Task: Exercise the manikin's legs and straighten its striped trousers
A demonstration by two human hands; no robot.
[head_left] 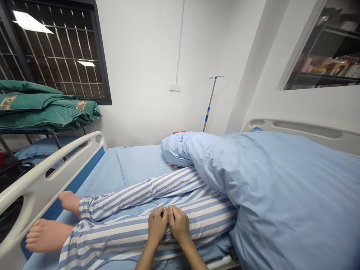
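My left hand (pixel 157 224) and my right hand (pixel 179 224) are side by side at the knee of the near leg, both closed with curled fingers. Their knuckles almost touch, and no object shows in either one. Under and behind them are blue-and-white striped pyjama trousers (pixel 118 234) on a lying figure, whose smooth bare feet (pixel 48 235) look like a manikin's. A thick light-blue quilt (pixel 270 187) is heaped over the upper body and folded back from the legs. Whether my hands touch the trousers or hover just over them, I cannot tell.
The bed has a light-blue sheet (pixel 146 159), a pale footboard (pixel 67 159) at left and a headboard (pixel 306 129) at right. Behind it stands an IV pole (pixel 209 103). Folded green bedding (pixel 47 108) lies on a metal-framed bed at far left, under a barred window (pixel 60 52).
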